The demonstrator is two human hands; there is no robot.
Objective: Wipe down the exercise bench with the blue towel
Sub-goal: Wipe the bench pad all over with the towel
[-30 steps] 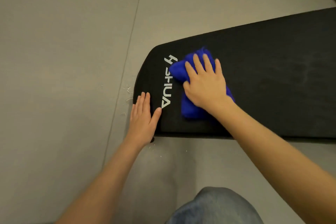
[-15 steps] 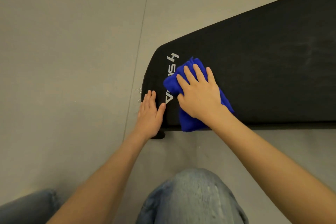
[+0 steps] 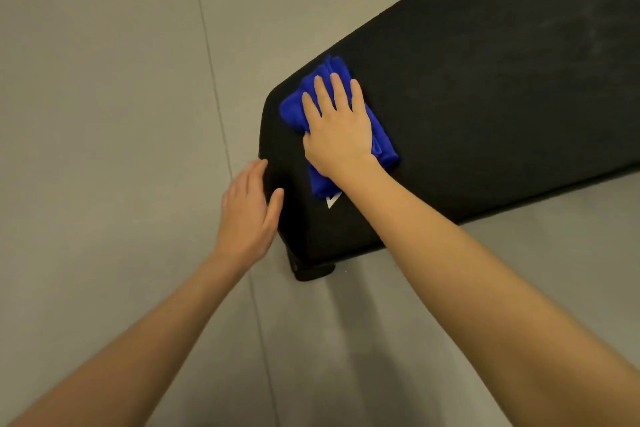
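The black padded exercise bench (image 3: 485, 97) runs from the centre toward the upper right. A folded blue towel (image 3: 294, 104) lies near its rounded left end, covering most of the white logo. My right hand (image 3: 337, 128) presses flat on the towel with straight fingers. My left hand (image 3: 249, 208) rests open against the bench's left end, thumb on the pad's edge.
Grey floor (image 3: 104, 114) surrounds the bench, with a thin seam line running down it left of the bench. A black foot of the bench frame (image 3: 311, 270) sticks out under the near left corner.
The towel under my right hand has slid left over the white logo, which is now nearly hidden. The view has shifted, the bench sits more to the right and my knees have left the frame.
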